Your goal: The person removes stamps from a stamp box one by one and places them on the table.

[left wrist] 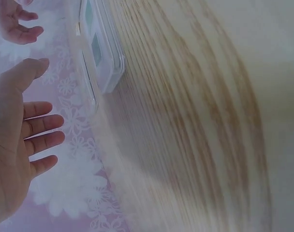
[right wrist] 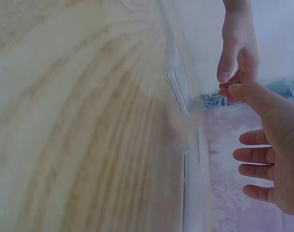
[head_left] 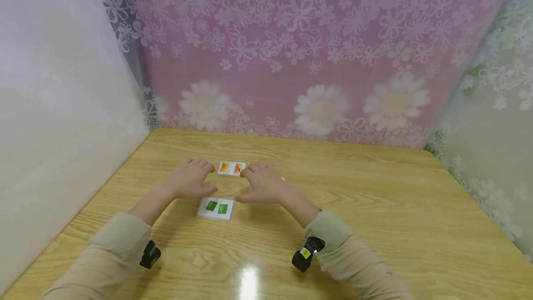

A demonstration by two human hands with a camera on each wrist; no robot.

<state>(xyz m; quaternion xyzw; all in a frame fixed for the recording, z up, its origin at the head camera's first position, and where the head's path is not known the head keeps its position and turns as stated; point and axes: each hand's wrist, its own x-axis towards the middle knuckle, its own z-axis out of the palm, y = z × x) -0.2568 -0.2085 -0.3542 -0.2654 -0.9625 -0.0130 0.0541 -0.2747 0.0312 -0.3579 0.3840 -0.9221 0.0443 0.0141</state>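
Observation:
Both hands are above the table with nothing in them. The left hand (head_left: pixel 190 180) has its fingers extended forward and its thumb out to the side, above and left of a flat clear-and-white case (head_left: pixel 217 215) with two green pictures. Farther back lies a similar case (head_left: pixel 231 173) with two orange pictures, between the two hands' fingertips in the head view. My right hand (head_left: pixel 265 184) is spread over a third flat case (head_left: pixel 272 204), hiding most of it. In the left wrist view, the left palm (left wrist: pixel 9 145) faces the cases (left wrist: pixel 106 63) with fingers loosely bent.
The wood-grain table (head_left: pixel 374 226) extends to the right of the cases. A pink flowered cloth (head_left: pixel 266 73) hangs behind it, with a white sheet (head_left: pixel 62 105) at the left and a flowered one (head_left: pixel 495 152) at the right. Black wrist cameras (head_left: pixel 306 256) sit below the cuffs.

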